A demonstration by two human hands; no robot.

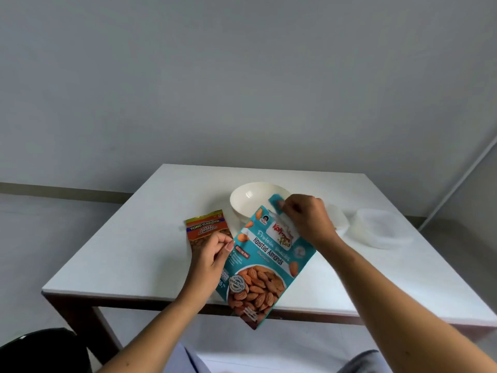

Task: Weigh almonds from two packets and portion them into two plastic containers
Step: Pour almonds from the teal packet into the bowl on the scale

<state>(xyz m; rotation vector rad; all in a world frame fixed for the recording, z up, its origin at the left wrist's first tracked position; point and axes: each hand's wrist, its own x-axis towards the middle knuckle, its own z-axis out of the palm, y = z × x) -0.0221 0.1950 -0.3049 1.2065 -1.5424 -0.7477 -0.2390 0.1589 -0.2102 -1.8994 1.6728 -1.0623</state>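
A teal packet of roasted almonds [265, 262] is held tilted above the table's near edge. My left hand [211, 258] grips its left side. My right hand [306, 218] pinches the torn teal strip at the packet's top corner. A smaller orange packet of salted almonds [205, 227] lies flat on the table, partly behind my left hand. Two clear plastic containers sit at the right: one [340, 220] mostly hidden behind my right hand, the other [382, 231] in full view.
A white bowl [250, 196] stands on the white table [134, 251] behind the teal packet. A dark chair or bag [40, 351] sits at the lower left. A grey wall rises behind the table.
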